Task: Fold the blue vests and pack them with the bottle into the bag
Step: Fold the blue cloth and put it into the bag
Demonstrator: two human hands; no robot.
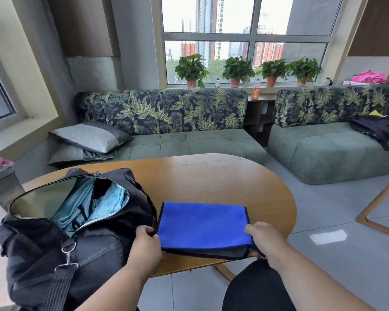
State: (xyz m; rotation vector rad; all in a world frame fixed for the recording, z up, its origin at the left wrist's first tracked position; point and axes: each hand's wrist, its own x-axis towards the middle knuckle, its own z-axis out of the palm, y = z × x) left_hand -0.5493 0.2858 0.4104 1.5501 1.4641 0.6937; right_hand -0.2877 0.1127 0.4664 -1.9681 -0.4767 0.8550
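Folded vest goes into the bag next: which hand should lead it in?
Left, probably. The left hand grips the blue vest at the edge beside the open black bag. The right hand holds the far edge, away from the bag.

I see both bare forearms reaching forward from the bottom of the view, converging a little. The left hand (147, 242) has its fingers curled over the near left corner of a folded bright-blue fabric vest with black trim (203, 225), thumb on top. My right hand (264, 240) pinches the near right corner, thumb above the cloth, fingers tucked beneath it.
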